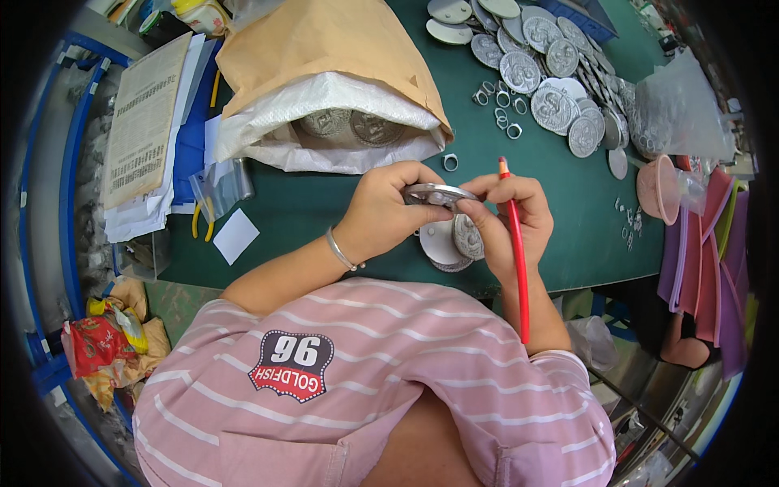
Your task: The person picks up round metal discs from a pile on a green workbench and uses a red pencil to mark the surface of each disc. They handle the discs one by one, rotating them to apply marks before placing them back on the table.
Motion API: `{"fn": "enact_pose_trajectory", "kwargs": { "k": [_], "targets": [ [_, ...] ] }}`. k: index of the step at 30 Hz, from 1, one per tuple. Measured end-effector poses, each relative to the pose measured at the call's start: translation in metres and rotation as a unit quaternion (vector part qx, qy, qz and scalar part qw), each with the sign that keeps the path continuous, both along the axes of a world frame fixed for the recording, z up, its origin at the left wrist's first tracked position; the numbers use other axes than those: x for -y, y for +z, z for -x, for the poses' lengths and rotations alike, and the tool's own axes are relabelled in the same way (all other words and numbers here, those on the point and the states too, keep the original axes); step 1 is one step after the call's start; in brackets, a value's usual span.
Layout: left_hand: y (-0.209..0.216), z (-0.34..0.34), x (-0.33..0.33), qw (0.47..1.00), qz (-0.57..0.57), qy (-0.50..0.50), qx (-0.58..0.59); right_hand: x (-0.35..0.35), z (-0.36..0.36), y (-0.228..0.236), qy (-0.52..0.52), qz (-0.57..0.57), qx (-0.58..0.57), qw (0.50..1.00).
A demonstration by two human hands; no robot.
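A round silver-grey metal medallion (439, 193) is held nearly edge-on above the table's front edge. My left hand (380, 201) grips its left side between thumb and fingers. My right hand (526, 217) pinches the right side of the same disc, and a long red pencil (518, 264) is tucked among its fingers, tip upward. Just beneath my hands, a few similar medallions (439, 243) lie overlapping on the green table, partly hidden. One small metal ring (450, 162) lies beyond the held disc.
A brown paper sack (324, 45) with white lining opens toward me, medallions inside. Many medallions (554, 107) are heaped at the far right, with several loose rings (501, 118) beside them. A pink basket (657, 191) stands right; papers (154, 122) and a white card (236, 236) lie left.
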State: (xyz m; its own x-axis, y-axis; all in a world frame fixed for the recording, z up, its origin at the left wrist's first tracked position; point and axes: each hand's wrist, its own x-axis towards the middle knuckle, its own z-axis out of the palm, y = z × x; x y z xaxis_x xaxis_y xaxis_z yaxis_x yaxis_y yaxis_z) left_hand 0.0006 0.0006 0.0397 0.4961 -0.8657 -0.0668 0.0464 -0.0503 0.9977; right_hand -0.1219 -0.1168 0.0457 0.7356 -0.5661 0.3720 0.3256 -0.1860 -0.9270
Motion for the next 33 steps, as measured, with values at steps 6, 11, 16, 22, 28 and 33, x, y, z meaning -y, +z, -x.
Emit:
{"fn": "enact_pose_trajectory", "kwargs": {
  "k": [6,11,16,22,28,33],
  "targets": [
    [-0.006,-0.001,-0.001,0.995,0.083,0.043,0.022,0.006,0.005,-0.002,0.012,-0.006,0.011,1.0],
    [0.007,-0.003,-0.001,0.987,0.061,0.053,0.139,0.008,0.003,0.003,0.022,-0.023,-0.015,0.999],
    [0.007,-0.003,-0.005,0.999,0.023,0.034,0.024,0.008,0.002,0.003,0.019,-0.04,-0.041,0.998],
    [0.014,-0.006,-0.007,0.998,-0.016,0.006,-0.058,0.01,0.003,0.0,0.022,-0.058,-0.053,0.997],
    [0.011,-0.002,-0.005,1.0,-0.013,-0.012,0.024,0.002,-0.006,0.007,0.034,-0.096,-0.041,0.994],
    [0.003,-0.001,0.001,0.999,0.045,0.006,-0.025,0.005,-0.005,-0.001,0.009,-0.105,0.036,0.994]
  ]
}}
